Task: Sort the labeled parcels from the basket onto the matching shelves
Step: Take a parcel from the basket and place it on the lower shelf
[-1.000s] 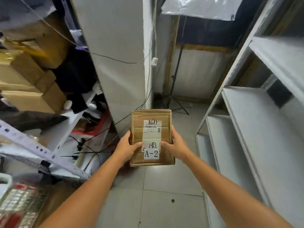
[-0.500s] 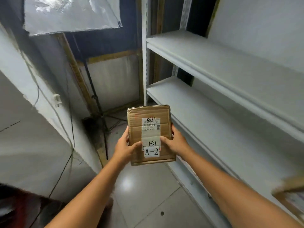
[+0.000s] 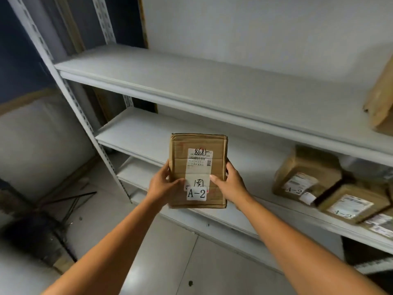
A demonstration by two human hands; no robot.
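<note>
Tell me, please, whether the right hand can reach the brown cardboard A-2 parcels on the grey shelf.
Probably not yet: the way to those parcels looks free, but the right hand grips another brown cardboard box.

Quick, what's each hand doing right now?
Left hand: grips the left edge of the brown cardboard parcel labelled A-2.
Right hand: grips the same parcel's right edge.

The held parcel (image 3: 197, 167) hides most of the fingers on the left hand (image 3: 163, 185) and right hand (image 3: 231, 185); its label's fine print is too small to read; the picture's right edge cuts off a brown package (image 3: 380, 99) on the upper shelf (image 3: 191, 86).
</note>
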